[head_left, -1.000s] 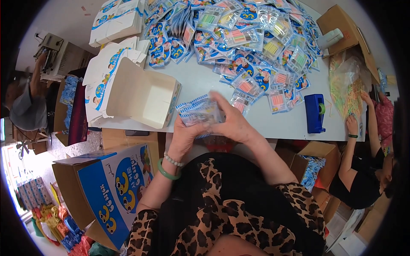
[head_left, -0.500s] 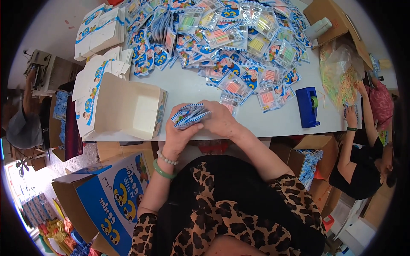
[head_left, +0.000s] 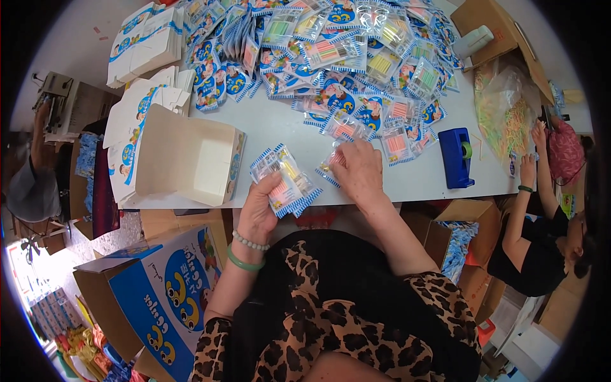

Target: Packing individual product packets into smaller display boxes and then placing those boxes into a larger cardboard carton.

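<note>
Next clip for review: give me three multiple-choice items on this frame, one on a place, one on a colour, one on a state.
1. Where is the open carton?
A. left of the left hand
B. on the floor
C. beside the far person

2. What colour is the tape dispenser?
A. red
B. blue
C. white

3. What is the right hand doing?
A. resting on the lap
B. holding scissors
C. reaching onto a packet on the table

Key: A, it lies on the table's left part; B, its body is plainly blue; C, fingers lie on a packet.
</note>
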The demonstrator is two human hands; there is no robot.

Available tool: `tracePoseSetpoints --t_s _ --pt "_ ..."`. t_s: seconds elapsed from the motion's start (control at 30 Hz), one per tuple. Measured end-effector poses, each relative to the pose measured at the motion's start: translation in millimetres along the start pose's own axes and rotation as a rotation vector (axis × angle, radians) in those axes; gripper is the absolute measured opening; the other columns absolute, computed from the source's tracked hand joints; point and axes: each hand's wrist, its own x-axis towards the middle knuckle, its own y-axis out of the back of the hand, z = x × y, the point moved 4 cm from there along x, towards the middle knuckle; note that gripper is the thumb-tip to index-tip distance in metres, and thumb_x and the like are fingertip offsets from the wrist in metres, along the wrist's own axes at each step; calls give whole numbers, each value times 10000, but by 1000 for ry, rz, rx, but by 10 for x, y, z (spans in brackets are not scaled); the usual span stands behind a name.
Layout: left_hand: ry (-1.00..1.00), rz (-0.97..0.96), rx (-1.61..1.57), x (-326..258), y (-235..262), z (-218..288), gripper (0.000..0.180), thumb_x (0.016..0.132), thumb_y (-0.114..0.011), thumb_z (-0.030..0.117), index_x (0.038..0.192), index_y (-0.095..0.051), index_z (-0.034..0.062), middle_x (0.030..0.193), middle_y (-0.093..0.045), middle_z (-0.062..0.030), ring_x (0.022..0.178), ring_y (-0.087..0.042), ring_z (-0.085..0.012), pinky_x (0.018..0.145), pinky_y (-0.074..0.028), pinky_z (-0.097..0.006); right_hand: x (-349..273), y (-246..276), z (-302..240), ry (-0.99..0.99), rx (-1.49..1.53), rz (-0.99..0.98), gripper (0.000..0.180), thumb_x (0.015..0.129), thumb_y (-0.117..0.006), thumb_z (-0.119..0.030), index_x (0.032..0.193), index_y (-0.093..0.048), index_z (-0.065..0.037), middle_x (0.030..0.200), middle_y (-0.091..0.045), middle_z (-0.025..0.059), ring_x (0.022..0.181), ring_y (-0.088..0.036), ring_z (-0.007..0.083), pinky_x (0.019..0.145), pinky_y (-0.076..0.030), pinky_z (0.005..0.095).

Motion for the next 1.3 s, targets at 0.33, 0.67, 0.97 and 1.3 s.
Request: tracePoseSetpoints --t_s 0.33,0.67,0.97,1.3 --pt "-27 1 121 -4 11 -37 366 848 -638 11 1193 -522 -27 1106 -640 -141 967 -664 -243 837 -577 -373 -187 63 127 -163 -221 24 259 735 -723 -275 770 -573 -66 826 -538 108 809 -540 311 731 -404 428" --pt "-18 18 165 14 25 -61 354 855 -644 33 1186 -530 -23 1092 -645 -130 964 -662 -230 831 -574 -356 -93 -135 110 -4 326 8 64 765 -612 -86 785 -560 -55 789 -589 142 772 -570 352 678 -439 448" --pt "-31 3 163 17 18 -64 330 860 -643 39 1172 -546 -12 1083 -650 -120 948 -665 -222 821 -578 -349 -339 -147 -327 10 -60 -158 279 696 -704 -194 878 -555 -44 909 -582 120 854 -578 311 738 -405 432" --pt "-29 -3 89 23 62 -63 342 863 -626 24 1187 -521 -17 1091 -642 -131 948 -667 -236 815 -582 -365 152 -38 90 -81 270 62 172 716 -688 -140 810 -574 -54 837 -606 139 792 -584 368 667 -454 458"
